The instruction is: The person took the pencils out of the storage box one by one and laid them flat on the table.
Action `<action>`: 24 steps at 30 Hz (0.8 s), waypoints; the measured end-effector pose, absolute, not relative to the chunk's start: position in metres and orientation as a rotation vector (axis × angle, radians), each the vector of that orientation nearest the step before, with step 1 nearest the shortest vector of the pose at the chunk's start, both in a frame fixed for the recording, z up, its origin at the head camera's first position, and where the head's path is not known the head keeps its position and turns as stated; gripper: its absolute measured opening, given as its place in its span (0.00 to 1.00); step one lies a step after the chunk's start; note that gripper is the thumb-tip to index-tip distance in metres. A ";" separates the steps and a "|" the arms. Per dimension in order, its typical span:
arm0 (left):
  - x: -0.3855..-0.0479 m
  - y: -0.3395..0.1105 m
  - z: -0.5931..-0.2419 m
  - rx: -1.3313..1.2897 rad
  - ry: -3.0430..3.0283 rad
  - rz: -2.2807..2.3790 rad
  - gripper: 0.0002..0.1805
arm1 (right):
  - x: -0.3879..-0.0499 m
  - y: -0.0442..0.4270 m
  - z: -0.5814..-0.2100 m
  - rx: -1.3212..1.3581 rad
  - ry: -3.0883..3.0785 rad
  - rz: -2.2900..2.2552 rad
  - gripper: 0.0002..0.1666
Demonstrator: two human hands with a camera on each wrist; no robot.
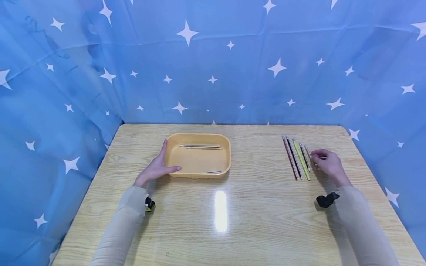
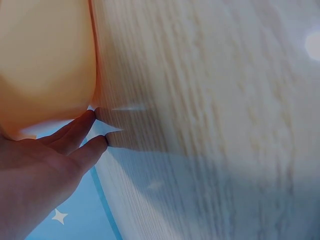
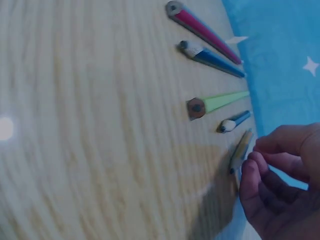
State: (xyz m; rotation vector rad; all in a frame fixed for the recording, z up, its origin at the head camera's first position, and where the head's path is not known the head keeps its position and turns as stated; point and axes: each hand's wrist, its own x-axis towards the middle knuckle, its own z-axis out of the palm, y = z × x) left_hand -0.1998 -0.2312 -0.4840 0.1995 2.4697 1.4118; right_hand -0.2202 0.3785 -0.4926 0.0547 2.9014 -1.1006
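Observation:
My left hand [image 1: 156, 169] spreads around the near left corner of a yellow-orange plastic tray [image 1: 227, 157], thumb along the front rim and fingers straight along the side. In the left wrist view, fingertips [image 2: 90, 115] touch the outside of the tray wall [image 2: 47, 60]. At the far right, my right hand [image 1: 329, 164] has its fingers bent and gathered beside the rightmost pencil [image 3: 242, 151], which lies on the table; whether they pinch it cannot be made out. Left of it lie a short dark pencil [image 1: 304, 157], a lime-green pencil [image 1: 301, 159], a dark blue pencil [image 1: 293, 157] and a red pencil [image 1: 289, 157].
Inside the tray lie two pencils [image 1: 201, 146] near the back wall and a dark pencil [image 1: 212, 172] by the front wall. The wooden table [image 1: 259, 207] meets a blue star-printed cloth [image 1: 233, 74] behind and at both sides.

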 end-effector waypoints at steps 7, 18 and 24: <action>-0.199 -0.231 -0.483 0.195 2.467 1.416 0.68 | -0.217 0.377 -0.482 0.084 2.842 -1.205 0.26; -0.199 -0.230 -0.481 0.176 2.464 1.410 0.67 | -0.217 0.351 -0.470 -0.023 2.833 -1.274 0.26; -0.199 -0.230 -0.482 0.189 2.470 1.406 0.68 | -0.220 0.331 -0.467 -0.127 2.824 -1.294 0.25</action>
